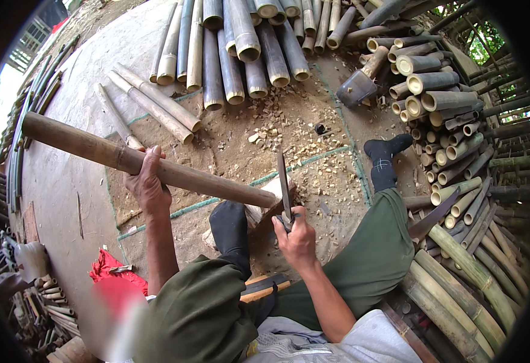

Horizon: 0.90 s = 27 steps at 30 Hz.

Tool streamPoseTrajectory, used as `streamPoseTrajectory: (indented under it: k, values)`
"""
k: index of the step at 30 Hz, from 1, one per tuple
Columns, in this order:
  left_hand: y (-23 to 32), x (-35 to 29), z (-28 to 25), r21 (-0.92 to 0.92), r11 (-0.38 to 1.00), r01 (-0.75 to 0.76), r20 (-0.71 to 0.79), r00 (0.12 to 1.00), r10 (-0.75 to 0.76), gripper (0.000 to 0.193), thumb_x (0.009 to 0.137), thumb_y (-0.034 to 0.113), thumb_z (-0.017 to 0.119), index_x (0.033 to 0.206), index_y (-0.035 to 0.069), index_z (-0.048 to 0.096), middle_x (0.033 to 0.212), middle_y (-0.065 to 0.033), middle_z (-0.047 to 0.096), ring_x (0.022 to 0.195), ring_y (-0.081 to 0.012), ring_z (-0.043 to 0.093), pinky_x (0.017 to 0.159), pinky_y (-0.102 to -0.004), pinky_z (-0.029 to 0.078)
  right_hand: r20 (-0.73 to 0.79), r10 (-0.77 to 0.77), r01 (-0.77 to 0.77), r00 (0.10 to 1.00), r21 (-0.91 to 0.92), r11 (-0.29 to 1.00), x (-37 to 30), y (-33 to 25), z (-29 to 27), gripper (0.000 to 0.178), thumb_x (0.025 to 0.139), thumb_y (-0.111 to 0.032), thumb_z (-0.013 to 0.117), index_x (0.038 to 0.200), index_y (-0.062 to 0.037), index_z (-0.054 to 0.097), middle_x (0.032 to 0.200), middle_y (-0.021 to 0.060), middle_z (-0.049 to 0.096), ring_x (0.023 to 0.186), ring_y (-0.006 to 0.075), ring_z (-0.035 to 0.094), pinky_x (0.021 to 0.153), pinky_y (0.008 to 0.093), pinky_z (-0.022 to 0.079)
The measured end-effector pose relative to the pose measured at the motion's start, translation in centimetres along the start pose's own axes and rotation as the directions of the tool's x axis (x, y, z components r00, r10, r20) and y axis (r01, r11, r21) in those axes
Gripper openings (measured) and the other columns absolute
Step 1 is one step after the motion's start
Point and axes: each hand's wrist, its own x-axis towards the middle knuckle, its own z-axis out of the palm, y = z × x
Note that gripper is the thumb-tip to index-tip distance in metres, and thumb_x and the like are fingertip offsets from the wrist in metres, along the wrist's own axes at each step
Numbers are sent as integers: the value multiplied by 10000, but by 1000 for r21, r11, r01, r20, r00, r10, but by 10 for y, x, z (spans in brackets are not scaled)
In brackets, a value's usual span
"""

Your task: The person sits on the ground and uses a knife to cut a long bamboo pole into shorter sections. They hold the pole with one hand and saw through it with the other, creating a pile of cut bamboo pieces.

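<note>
My left hand (148, 181) is closed around a long brown bamboo pole (210, 183), which slants from the upper left down to the middle. The pole's right end lies over a wooden block (254, 215) beside my foot. In my right hand (298, 239) is a knife, gripped by its handle. Its narrow dark blade (284, 180) points up and away, just right of the pole's end. From this view I cannot tell whether blade and pole touch.
Cut bamboo tubes (250, 48) lie stacked ahead, with another pile (440, 103) along the right. Pale chips (271, 127) litter the green-edged mat (198, 142). A clear plastic container (357, 88) holds a bamboo piece. Red cloth (117, 272) lies left of my knee.
</note>
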Motion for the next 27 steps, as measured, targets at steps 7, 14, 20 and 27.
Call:
streamPoseTrajectory:
  k: [7, 14, 20, 27]
  values:
    - [4, 1, -2, -10, 999, 35, 85, 996, -34, 347, 795, 12, 758, 1076, 27, 555, 899, -52, 615, 806, -174, 653, 788, -314, 526, 239, 246, -189, 939, -238, 953, 11, 9, -2, 313, 885, -217, 650, 994, 11, 466, 820, 315, 645, 811, 464, 651, 689, 571, 503]
    - [10, 3, 9, -77, 994, 73, 292, 955, -47, 372, 811, 27, 717, 1126, 29, 521, 941, -49, 579, 840, -175, 639, 888, -359, 520, 185, 244, -198, 952, -234, 952, 1, 61, 22, 365, 885, -242, 652, 1073, 28, 493, 839, 316, 650, 810, 489, 643, 713, 565, 507]
    - [16, 9, -9, -72, 994, 82, 397, 917, -47, 418, 800, 40, 703, 1160, 29, 491, 969, -66, 559, 924, -208, 617, 948, -422, 499, 229, 158, -136, 961, -108, 985, 11, -13, -12, 383, 890, -234, 653, 1103, 22, 466, 779, 295, 648, 776, 482, 645, 674, 551, 506]
    - [23, 3, 20, -148, 984, 104, 341, 939, -48, 470, 785, 77, 747, 1178, 27, 494, 955, -97, 614, 888, -224, 652, 902, -389, 520, 187, 266, -180, 946, -381, 907, -1, 83, 28, 348, 868, -211, 661, 1051, 23, 480, 792, 303, 648, 802, 482, 649, 694, 561, 506]
